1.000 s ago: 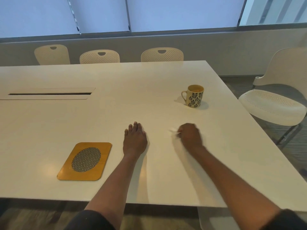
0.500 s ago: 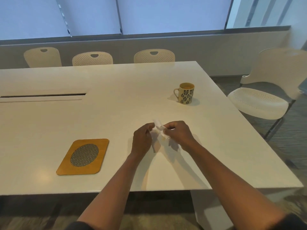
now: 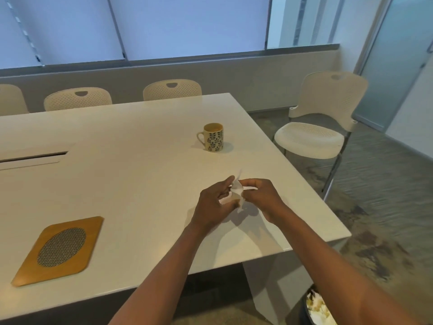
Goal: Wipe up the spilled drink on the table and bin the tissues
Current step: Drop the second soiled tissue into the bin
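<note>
A crumpled white tissue (image 3: 237, 188), stained brown low down, is held just above the white table (image 3: 131, 174) between both hands. My left hand (image 3: 214, 205) pinches it from the left and my right hand (image 3: 260, 198) grips it from the right. A leaf-patterned mug (image 3: 213, 137) holding a brown drink stands upright farther back on the table. On the floor at the lower right, a dark bin (image 3: 316, 308) with used tissues in it peeks out past my right forearm. No spill shows on the tabletop.
A wooden mat with a mesh oval (image 3: 59, 249) lies near the front left edge. A cable slot (image 3: 32, 157) is set in the table at left. A white chair (image 3: 323, 127) stands right of the table; more chairs line the far side.
My right hand lifted the tissue off the table and my left hand rose from the table to join it. The view has swung right, bringing the bin into sight.
</note>
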The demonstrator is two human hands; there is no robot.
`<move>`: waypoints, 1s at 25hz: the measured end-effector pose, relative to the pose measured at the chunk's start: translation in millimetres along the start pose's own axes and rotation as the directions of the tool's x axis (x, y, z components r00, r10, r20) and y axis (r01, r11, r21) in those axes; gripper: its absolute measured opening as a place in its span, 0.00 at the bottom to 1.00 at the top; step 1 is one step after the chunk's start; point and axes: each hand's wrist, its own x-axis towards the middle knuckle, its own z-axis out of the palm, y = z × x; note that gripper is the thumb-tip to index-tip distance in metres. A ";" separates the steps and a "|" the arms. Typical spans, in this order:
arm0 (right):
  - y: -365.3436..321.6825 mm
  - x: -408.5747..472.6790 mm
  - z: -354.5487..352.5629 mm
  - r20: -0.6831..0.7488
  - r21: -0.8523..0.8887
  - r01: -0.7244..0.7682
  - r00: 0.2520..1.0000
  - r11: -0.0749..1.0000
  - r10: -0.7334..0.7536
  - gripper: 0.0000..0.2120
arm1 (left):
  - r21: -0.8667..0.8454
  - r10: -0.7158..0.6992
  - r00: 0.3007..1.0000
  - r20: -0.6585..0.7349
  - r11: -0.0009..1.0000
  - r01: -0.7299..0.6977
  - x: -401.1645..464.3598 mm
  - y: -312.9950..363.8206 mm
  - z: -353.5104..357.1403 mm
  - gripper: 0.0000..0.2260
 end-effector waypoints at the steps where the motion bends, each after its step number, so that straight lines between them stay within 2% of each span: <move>1: 4.3 -2.2 -12.8 -0.002 0.014 0.003 1.000 1.000 -0.003 0.15 | 0.030 0.022 1.000 -0.011 0.999 -0.021 4.1 3.6 13.7 0.26; 6: 28.6 -11.3 -87.1 -0.093 0.063 0.032 0.995 0.997 -0.026 0.15 | 0.083 0.093 0.994 -0.054 0.993 -0.088 24.0 35.6 88.3 0.16; 11: 46.9 -27.1 -170.2 -0.159 0.106 0.028 0.987 0.994 -0.011 0.13 | 0.095 0.099 0.995 -0.028 0.991 -0.096 37.0 66.5 171.0 0.13; 14: 54.3 -39.7 -217.7 -0.167 0.061 0.034 0.986 0.998 -0.024 0.11 | 0.080 0.090 0.996 0.001 0.993 -0.090 42.9 89.0 218.7 0.11; 17: 70.1 -51.6 -256.9 -0.227 -0.033 -0.034 0.974 0.999 0.026 0.04 | 0.032 0.123 0.990 0.065 0.992 -0.126 44.2 103.6 265.5 0.09; 19: 78.3 -59.1 -281.0 -0.272 -0.098 -0.093 0.960 0.991 0.063 0.05 | -0.011 0.166 0.980 0.108 0.986 -0.166 41.5 115.4 293.5 0.11; 22: 90.5 -73.2 -320.0 -0.360 -0.080 -0.131 0.928 0.988 0.094 0.05 | -0.093 0.226 0.959 0.172 0.973 -0.212 35.7 134.1 334.0 0.18; 25: 109.1 -89.0 -354.6 -0.391 -0.061 -0.172 0.910 0.983 0.135 0.04 | -0.080 0.307 0.914 0.264 0.952 -0.296 29.0 140.5 373.8 0.21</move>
